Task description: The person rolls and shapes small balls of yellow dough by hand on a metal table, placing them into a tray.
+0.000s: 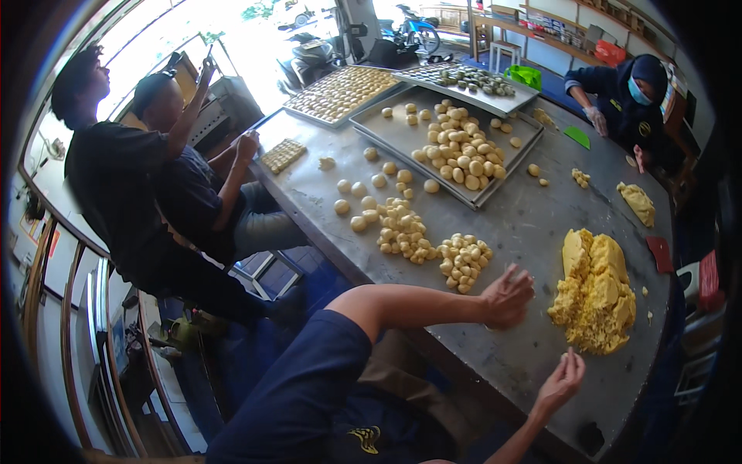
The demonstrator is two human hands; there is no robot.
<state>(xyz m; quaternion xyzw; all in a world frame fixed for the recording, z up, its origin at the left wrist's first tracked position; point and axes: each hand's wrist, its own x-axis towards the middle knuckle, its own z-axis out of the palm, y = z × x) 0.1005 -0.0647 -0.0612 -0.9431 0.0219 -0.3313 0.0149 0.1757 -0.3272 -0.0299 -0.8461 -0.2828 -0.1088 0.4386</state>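
Right now I see the yellow dough mound (595,298) just right of my left hand (506,298), whose grip is curled, contents unclear; right hand (563,380) open, empty, nearer below.

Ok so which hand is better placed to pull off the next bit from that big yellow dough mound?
Probably the right hand: it hovers, fingers pinched, just below the near edge of the yellow dough mound. The left hand presses on the metal table to the mound's left, beside a pile of small dough pieces.
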